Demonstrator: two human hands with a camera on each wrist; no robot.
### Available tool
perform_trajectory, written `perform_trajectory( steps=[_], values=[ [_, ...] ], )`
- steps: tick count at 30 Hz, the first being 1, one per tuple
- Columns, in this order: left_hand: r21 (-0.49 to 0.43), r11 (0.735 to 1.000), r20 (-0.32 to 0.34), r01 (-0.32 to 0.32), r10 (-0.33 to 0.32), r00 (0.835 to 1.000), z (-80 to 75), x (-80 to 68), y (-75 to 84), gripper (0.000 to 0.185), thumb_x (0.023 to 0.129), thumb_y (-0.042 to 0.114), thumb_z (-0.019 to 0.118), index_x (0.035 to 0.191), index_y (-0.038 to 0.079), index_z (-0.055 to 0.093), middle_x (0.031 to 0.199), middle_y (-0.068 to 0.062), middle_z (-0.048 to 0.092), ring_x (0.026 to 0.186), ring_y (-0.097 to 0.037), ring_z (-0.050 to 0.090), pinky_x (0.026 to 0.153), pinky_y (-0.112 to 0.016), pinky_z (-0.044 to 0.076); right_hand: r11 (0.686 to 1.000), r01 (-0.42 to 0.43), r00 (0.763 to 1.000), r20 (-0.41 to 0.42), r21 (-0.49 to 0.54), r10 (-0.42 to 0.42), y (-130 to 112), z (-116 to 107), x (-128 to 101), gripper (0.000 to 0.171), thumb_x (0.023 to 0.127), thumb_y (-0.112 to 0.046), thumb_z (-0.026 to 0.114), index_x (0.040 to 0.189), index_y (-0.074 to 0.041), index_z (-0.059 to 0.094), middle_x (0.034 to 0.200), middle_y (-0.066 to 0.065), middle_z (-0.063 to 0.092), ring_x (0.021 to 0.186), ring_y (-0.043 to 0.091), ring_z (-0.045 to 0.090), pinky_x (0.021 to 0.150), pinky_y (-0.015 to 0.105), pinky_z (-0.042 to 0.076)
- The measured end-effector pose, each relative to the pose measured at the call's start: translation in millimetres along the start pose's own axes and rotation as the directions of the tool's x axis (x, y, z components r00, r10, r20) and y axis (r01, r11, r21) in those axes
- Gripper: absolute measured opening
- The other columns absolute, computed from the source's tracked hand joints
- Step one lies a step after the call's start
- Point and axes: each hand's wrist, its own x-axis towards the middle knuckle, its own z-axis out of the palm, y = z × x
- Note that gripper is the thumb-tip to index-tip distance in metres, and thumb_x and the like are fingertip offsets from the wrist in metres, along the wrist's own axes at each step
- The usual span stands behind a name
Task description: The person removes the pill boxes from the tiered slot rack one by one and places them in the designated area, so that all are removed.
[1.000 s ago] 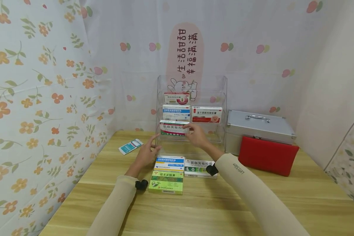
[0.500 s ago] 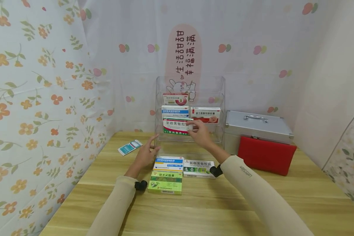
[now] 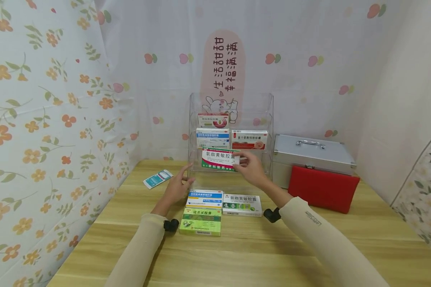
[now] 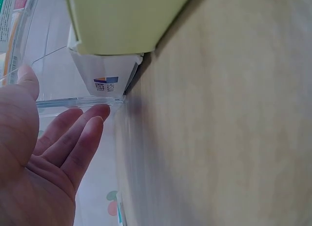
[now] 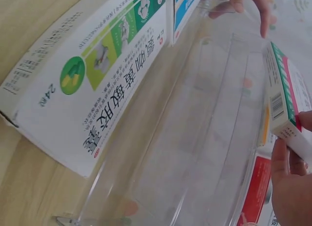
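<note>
My right hand (image 3: 253, 170) pinches the right end of a white medicine box (image 3: 217, 160) with a red and green band. The box stands tilted in front of the lower tier of a clear acrylic rack (image 3: 272, 115), apart from the table. In the right wrist view, thumb and fingers grip the end of this medicine box (image 5: 287, 97). My left hand (image 3: 177, 187) is at the rack's lower left corner, fingers loosely extended. In the left wrist view, the fingertips of the left hand (image 4: 63, 143) lie against or very near the rack's clear edge (image 4: 73, 102); contact is hard to tell.
On the rack stand a red-white box (image 3: 213, 120), a blue-white box (image 3: 212, 138) and a red-bottomed box (image 3: 249, 140). In front lie blue-white (image 3: 204, 198), green (image 3: 200, 222) and white-green boxes (image 3: 242, 204). A teal packet (image 3: 158, 179), silver case (image 3: 312, 153) and red pouch (image 3: 323, 189) flank the rack.
My right hand has tipped the medicine box so its front faces me, then brought it lower and slightly right, off the blue-white box behind. The left hand has stayed at the rack's corner.
</note>
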Motion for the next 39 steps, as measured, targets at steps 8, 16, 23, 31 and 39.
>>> perform_trajectory(
  steps=[8,16,23,31,39],
  values=[
    [0.008,1.000,-0.001,-0.008,0.008,1.000,0.6,0.0,0.4,0.060,0.101,0.025,0.059,0.154,0.031,0.031,0.115,-0.022,0.069,0.056,-0.016,0.058,0.055,-0.030,0.047,0.999,-0.007,1.000,0.028,0.042,0.005,1,-7,-15,0.034,0.091,-0.003,0.071,0.125,-0.005,0.064,0.119,0.016,0.063,0.100,0.030,0.066,0.081,0.035,0.057],
    [-0.001,1.000,0.004,-0.011,0.011,1.000,0.0,-0.5,0.6,0.060,0.101,0.023,0.059,0.154,0.031,0.031,0.115,-0.023,0.069,0.053,-0.015,0.056,0.053,-0.029,0.046,0.999,-0.011,0.999,0.040,0.036,0.010,4,-15,-31,0.036,0.090,-0.003,0.072,0.125,-0.005,0.063,0.116,0.016,0.060,0.098,0.031,0.065,0.080,0.033,0.057],
    [-0.003,1.000,-0.001,-0.025,0.025,1.000,-0.6,-0.7,0.8,0.059,0.101,0.023,0.059,0.153,0.031,0.032,0.113,-0.023,0.069,0.056,-0.016,0.060,0.056,-0.031,0.048,0.998,-0.031,0.996,0.088,0.051,0.027,7,-22,-47,0.039,0.090,-0.001,0.072,0.127,0.000,0.061,0.114,0.020,0.061,0.097,0.033,0.066,0.077,0.029,0.057],
    [-0.016,0.999,0.013,-0.032,0.033,0.999,0.3,-1.2,0.2,0.060,0.102,0.024,0.058,0.154,0.032,0.030,0.114,-0.023,0.069,0.047,-0.016,0.054,0.050,-0.029,0.044,0.994,-0.080,0.989,0.130,0.079,0.070,16,-27,-64,0.046,0.088,0.001,0.072,0.131,0.004,0.056,0.116,0.027,0.060,0.097,0.036,0.065,0.079,0.033,0.057],
    [-0.026,1.000,0.018,0.001,0.000,1.000,-0.7,-2.4,0.9,0.060,0.102,0.027,0.057,0.155,0.034,0.029,0.114,-0.021,0.069,0.043,-0.015,0.048,0.047,-0.028,0.042,0.990,-0.104,0.984,0.152,0.099,0.088,15,-31,-80,0.044,0.088,-0.002,0.073,0.129,0.001,0.057,0.114,0.023,0.062,0.095,0.030,0.065,0.082,0.027,0.055]
  ],
)
